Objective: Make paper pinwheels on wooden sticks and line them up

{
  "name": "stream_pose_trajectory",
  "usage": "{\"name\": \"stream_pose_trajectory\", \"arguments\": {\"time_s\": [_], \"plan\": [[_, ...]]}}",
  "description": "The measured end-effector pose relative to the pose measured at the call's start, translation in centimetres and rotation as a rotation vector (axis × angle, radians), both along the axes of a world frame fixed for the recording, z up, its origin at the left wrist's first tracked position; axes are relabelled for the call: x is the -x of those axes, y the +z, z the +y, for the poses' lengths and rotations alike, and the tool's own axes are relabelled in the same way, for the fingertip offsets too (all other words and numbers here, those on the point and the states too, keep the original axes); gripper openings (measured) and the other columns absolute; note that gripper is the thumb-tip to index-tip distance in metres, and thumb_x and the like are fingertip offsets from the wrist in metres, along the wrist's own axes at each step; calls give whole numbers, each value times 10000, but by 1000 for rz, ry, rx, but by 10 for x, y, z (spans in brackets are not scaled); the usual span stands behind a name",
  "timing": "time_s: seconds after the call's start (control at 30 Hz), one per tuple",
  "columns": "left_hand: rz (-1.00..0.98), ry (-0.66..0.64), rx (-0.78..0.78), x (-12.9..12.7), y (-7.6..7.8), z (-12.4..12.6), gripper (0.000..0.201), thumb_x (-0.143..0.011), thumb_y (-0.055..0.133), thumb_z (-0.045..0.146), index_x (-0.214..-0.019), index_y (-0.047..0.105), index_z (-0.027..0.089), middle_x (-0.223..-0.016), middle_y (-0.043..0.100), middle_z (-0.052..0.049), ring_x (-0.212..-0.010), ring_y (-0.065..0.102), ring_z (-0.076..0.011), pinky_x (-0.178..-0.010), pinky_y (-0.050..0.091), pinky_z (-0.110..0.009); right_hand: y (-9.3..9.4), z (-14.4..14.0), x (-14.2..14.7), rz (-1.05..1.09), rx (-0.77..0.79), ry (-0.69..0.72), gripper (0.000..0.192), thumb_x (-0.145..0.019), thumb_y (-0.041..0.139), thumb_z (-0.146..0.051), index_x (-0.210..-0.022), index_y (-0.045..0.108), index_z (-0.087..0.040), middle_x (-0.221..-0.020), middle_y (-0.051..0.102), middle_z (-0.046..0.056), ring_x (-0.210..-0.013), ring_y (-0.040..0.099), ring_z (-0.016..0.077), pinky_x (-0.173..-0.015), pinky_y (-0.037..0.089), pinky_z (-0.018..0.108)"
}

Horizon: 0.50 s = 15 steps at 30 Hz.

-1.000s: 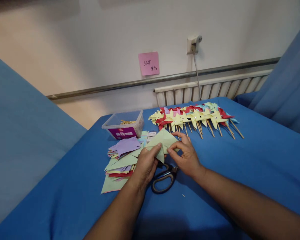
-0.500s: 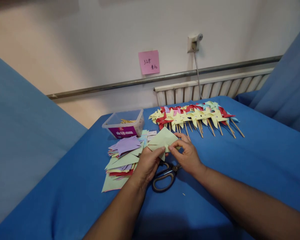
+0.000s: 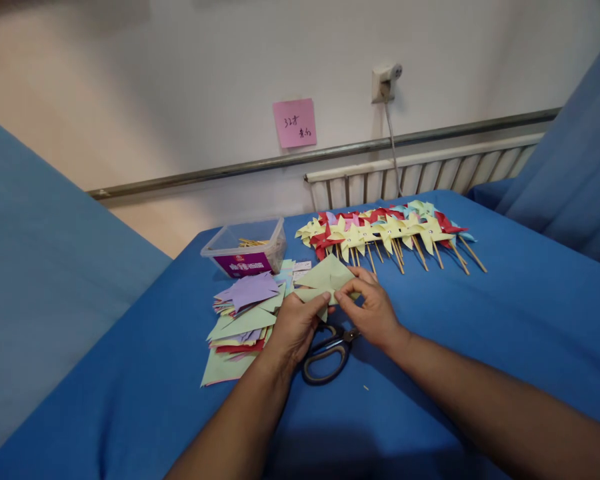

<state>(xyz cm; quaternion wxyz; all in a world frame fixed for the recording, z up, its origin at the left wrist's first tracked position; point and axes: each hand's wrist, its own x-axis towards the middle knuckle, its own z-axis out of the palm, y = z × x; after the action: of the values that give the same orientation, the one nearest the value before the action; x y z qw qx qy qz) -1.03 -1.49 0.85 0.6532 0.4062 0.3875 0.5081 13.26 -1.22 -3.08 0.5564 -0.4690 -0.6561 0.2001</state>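
Both the left hand (image 3: 294, 325) and right hand (image 3: 373, 313) pinch the folded light green paper square (image 3: 325, 279) between them, so pressing each fold flat should keep it neat.

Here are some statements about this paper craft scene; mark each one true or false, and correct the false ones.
1. Both hands hold the light green paper. True.
2. The scissors are in the right hand. False: they lie on the blue cloth below the hands.
3. The finished pinwheels lie in a row behind the hands. True.
4. The plastic box stands right of the pinwheels. False: it stands to their left.
5. The left hand rests on the plastic box. False: it holds the paper.
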Motion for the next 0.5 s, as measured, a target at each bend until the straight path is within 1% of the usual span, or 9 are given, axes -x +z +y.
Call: {"name": "stream_pose_trajectory", "arguments": {"time_s": [0.2,0.5], "plan": [[-7,-9,-6,0,0,0,363,-659,798,206,-1001,718,116,-988,719,-106,-773,632,-157,-672,489,-240,0,-1,0,4,-4,4,134,-816,605,-264,-692,617,-216,-1054,609,81,-1127,524,248,-962,403,411],[10,-14,-15,0,-1,0,328,-678,781,208,-986,716,117,-950,720,-94,-750,622,-143,-645,482,-229,2,-2,0,18,-10,7,139,-813,604,-260,-681,605,-216,-1034,611,78,-1087,545,245,-926,424,406]]}}
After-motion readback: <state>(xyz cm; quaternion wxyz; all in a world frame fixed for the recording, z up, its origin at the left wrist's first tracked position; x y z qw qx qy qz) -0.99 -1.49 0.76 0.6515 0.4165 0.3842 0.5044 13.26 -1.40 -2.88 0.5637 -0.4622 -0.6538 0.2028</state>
